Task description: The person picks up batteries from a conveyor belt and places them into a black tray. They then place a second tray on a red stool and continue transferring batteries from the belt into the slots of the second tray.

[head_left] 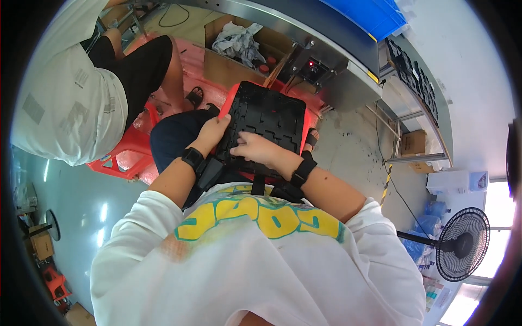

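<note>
A black moulded plastic tray (272, 111) with rows of recesses lies in front of me, over a red plastic stool (230, 99) whose edges show on both sides. My left hand (214, 132) grips the tray's left edge, thumb on top. Over the near left part of the tray is my right hand (255, 148), its fingers curled and the thumb close to the fingertips. Whatever it pinches, if anything, is too small to make out. Black straps with dark boxes circle both my wrists.
A metal-framed conveyor (348, 60) runs across the far side, a blue bin (372, 19) on it. Below stands a cardboard box (223, 65) with crumpled grey material. Another person (70, 103) sits close on my left. On the right are a rack of black trays (416, 81) and a fan (463, 244).
</note>
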The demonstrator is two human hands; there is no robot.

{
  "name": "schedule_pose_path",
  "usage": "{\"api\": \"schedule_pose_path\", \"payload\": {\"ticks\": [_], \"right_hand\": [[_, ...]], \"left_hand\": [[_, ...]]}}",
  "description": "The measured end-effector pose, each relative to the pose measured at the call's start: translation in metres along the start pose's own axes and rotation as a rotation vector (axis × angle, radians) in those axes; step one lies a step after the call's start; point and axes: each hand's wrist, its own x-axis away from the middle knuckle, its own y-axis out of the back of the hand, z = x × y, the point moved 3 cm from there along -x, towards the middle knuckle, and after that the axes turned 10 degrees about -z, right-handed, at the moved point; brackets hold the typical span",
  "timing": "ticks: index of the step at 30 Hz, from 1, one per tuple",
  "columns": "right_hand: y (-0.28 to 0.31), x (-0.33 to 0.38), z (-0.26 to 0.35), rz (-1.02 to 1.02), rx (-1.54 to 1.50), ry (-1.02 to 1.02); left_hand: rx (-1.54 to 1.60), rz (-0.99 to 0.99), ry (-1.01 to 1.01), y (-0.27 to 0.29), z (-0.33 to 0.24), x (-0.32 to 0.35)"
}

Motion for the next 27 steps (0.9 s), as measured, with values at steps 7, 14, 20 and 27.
{"api": "schedule_pose_path", "payload": {"ticks": [7, 14, 20, 27], "right_hand": [[0.059, 0.004, -0.043, -0.476, 0.333, 0.127], [0.105, 0.029, -0.131, -0.593, 0.267, -0.426], [0.092, 0.018, -0.137, -0.227, -0.059, -0.531], [0.102, 0.011, -0.145, 0.043, -0.111, -0.612]], "left_hand": [[-0.159, -0.130, -0.276, 0.000, 0.010, 0.030], [-0.219, -0.169, -0.262, -0.002, 0.004, 0.025], [-0.360, -0.089, -0.269, 0.009, -0.009, 0.026], [-0.304, 0.008, -0.181, 0.014, -0.018, 0.019]]}}
